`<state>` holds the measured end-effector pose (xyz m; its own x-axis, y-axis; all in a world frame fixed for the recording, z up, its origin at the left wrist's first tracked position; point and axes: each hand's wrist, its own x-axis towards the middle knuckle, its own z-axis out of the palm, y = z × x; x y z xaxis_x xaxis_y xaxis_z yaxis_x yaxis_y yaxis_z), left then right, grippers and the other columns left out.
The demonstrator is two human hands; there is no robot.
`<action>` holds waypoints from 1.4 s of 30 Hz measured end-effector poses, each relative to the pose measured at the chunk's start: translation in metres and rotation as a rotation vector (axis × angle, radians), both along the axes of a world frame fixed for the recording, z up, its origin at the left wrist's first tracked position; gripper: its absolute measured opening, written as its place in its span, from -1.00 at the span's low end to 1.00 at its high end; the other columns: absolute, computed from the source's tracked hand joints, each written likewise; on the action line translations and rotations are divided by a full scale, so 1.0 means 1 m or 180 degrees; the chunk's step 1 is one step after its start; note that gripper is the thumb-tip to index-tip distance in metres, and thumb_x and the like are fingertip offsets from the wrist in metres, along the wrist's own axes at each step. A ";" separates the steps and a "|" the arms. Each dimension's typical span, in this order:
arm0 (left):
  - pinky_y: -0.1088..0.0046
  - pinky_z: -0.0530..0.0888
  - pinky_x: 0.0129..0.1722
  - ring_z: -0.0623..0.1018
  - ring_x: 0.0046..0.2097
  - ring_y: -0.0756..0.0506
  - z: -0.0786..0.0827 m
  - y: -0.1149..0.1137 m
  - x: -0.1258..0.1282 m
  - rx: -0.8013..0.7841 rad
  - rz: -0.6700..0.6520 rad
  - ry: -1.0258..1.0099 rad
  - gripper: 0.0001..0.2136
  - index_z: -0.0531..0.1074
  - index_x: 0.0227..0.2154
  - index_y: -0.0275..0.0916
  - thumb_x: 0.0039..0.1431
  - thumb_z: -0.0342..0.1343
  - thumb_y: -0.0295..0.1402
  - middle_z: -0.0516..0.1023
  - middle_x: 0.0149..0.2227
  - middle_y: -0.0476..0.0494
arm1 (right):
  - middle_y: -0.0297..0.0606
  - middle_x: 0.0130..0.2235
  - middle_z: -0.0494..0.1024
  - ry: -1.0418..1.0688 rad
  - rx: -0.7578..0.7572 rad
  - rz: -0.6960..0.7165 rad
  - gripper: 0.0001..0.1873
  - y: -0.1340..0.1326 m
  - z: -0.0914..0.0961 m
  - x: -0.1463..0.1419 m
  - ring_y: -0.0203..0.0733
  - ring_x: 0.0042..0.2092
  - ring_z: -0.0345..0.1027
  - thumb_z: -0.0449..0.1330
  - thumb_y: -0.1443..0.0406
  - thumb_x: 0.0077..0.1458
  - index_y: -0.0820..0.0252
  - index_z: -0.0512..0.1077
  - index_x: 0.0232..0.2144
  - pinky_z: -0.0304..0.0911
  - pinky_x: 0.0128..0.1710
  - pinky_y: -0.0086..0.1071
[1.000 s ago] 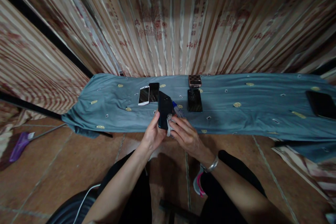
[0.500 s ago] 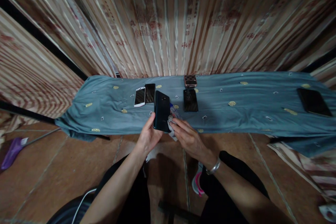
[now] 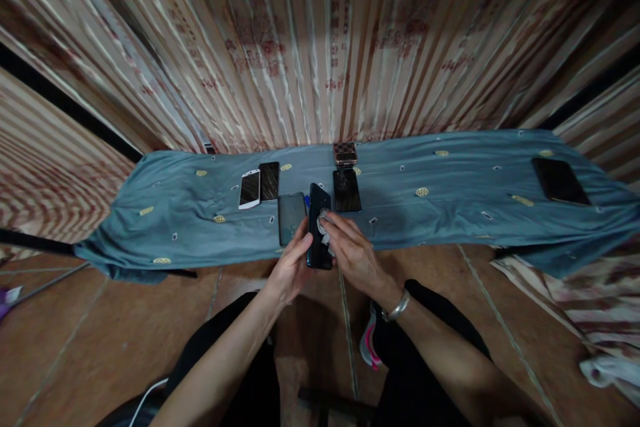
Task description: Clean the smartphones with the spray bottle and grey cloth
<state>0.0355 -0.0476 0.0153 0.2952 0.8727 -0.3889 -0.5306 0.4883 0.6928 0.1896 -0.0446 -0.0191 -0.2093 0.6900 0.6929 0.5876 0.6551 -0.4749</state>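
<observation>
A dark blue-black smartphone (image 3: 316, 240) is tilted in my left hand (image 3: 293, 270), whose fingers and thumb close around its lower part. Between the fingertips of my right hand (image 3: 356, 250) is a crumpled whitish cloth (image 3: 323, 223), pressed against the phone's glossy face. Just beyond my left hand, a clear phone case (image 3: 291, 213) lies on the table cover, partly hidden by my fingers. Something small and blue (image 3: 307, 201) shows beside the case. To the right of the held phone lies another black smartphone (image 3: 347, 191).
A teal patterned cloth (image 3: 390, 213) covers the long table. On it, a white phone (image 3: 249, 189) lies beside a black phone (image 3: 269, 180) at left. A checkered small box (image 3: 345, 154) stands at the back; a black flat item (image 3: 560, 180) lies far right. Curtains (image 3: 320, 47) hang behind.
The held phone has turned more edge-on, and the cloth has moved up onto its face. The clear case now shows beyond my left hand. The whole view has shifted slightly.
</observation>
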 end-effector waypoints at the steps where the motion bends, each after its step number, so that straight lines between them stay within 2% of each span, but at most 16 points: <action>1: 0.20 0.44 0.11 0.50 0.12 -0.19 -0.002 -0.001 0.002 0.0003 0.0007 0.0023 -0.34 0.28 0.23 -0.05 0.04 0.32 -0.28 0.50 0.15 -0.13 | 0.00 0.16 0.46 0.0028 0.0012 0.0001 -0.51 -0.001 0.002 -0.001 -0.06 0.18 0.33 -0.07 0.41 0.33 0.17 0.28 0.26 0.36 0.13 -0.10; 3: 0.23 0.38 0.17 0.46 0.17 -0.19 -0.006 -0.002 0.005 0.0010 -0.0036 0.0057 -0.27 0.25 0.26 -0.03 0.00 0.35 -0.26 0.50 0.15 -0.12 | -0.02 0.19 0.43 0.0084 0.0016 -0.0006 -0.49 -0.001 0.007 -0.003 -0.07 0.22 0.28 -0.08 0.42 0.33 0.15 0.23 0.29 0.32 0.17 -0.09; 7: 0.23 0.38 0.16 0.46 0.18 -0.22 -0.010 -0.007 0.012 -0.0027 -0.0236 0.0156 -0.13 0.16 0.31 0.02 -0.10 0.41 -0.24 0.46 0.19 -0.12 | -0.03 0.24 0.37 0.0224 0.0016 -0.0047 -0.46 0.007 0.013 0.002 -0.08 0.28 0.19 -0.11 0.44 0.33 0.14 0.18 0.31 0.23 0.24 -0.06; 16: 0.22 0.52 -0.06 0.51 0.11 -0.29 -0.003 -0.010 0.024 0.0035 -0.0528 0.0358 0.00 0.03 0.36 0.03 -0.14 0.43 -0.19 0.47 0.18 -0.22 | -0.14 0.25 0.35 0.0529 -0.0544 -0.0289 -0.48 0.027 0.010 0.022 -0.14 0.29 0.16 -0.13 0.38 0.32 0.05 0.26 0.26 0.13 0.30 -0.07; 20: 0.29 0.51 -0.03 0.48 0.14 -0.26 -0.002 -0.008 0.025 -0.0054 -0.0517 0.0360 -0.01 0.05 0.36 0.00 -0.14 0.43 -0.21 0.49 0.16 -0.21 | -0.18 0.26 0.34 0.0773 -0.0841 -0.0268 -0.51 0.031 0.006 0.023 -0.18 0.29 0.17 -0.13 0.31 0.34 0.04 0.26 0.26 0.11 0.31 -0.13; 27: 0.24 0.53 -0.01 0.50 0.12 -0.24 0.005 -0.005 0.034 -0.0106 -0.0607 0.0229 -0.08 0.10 0.33 0.07 -0.10 0.42 -0.27 0.47 0.18 -0.15 | -0.17 0.26 0.36 0.1157 -0.1136 -0.0432 -0.51 0.038 -0.006 0.024 -0.17 0.30 0.17 -0.11 0.25 0.33 0.08 0.28 0.24 0.08 0.31 -0.16; 33: 0.21 0.54 -0.03 0.55 0.04 -0.23 0.008 -0.004 0.040 -0.0020 -0.0630 0.0177 -0.11 0.10 0.34 0.03 -0.05 0.39 -0.31 0.53 0.11 -0.19 | -0.24 0.10 0.53 0.1780 -0.1462 -0.0462 -0.57 0.047 -0.014 0.041 -0.13 0.13 0.37 -0.03 0.20 0.26 0.09 0.44 0.08 0.20 0.20 -0.19; 38: 0.14 0.55 -0.08 0.51 0.10 -0.32 0.008 0.001 0.046 0.0096 -0.0664 0.0146 -0.07 0.03 0.36 -0.01 -0.05 0.39 -0.28 0.53 0.10 -0.26 | -0.32 -0.11 0.63 0.2665 -0.1828 -0.0545 -0.63 0.051 -0.015 0.046 -0.14 -0.06 0.43 0.11 0.11 0.13 0.10 0.54 -0.10 0.27 0.07 -0.25; 40: 0.13 0.55 -0.08 0.50 0.12 -0.33 0.008 0.005 0.050 0.0114 -0.0643 0.0152 -0.07 0.03 0.36 -0.01 -0.05 0.39 -0.28 0.51 0.12 -0.26 | -0.33 -0.22 0.63 0.3143 -0.1957 -0.0540 -0.65 0.053 -0.014 0.045 -0.18 -0.16 0.44 0.17 0.08 0.05 0.14 0.56 -0.21 0.31 -0.05 -0.30; 42: 0.14 0.55 -0.07 0.51 0.11 -0.31 0.009 0.009 0.054 0.0108 -0.0583 0.0155 -0.09 0.05 0.35 -0.01 -0.05 0.38 -0.29 0.51 0.12 -0.25 | -0.37 -0.35 0.60 0.3626 -0.2236 -0.0476 -0.68 0.053 -0.014 0.043 -0.24 -0.30 0.41 0.24 0.08 -0.06 0.16 0.54 -0.32 0.32 -0.24 -0.38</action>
<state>0.0892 -0.0383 0.0238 0.4319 0.8190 -0.3778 -0.4006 0.5495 0.7332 0.2331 0.0087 -0.0327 0.3498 0.9336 -0.0774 -0.3119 0.0382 -0.9493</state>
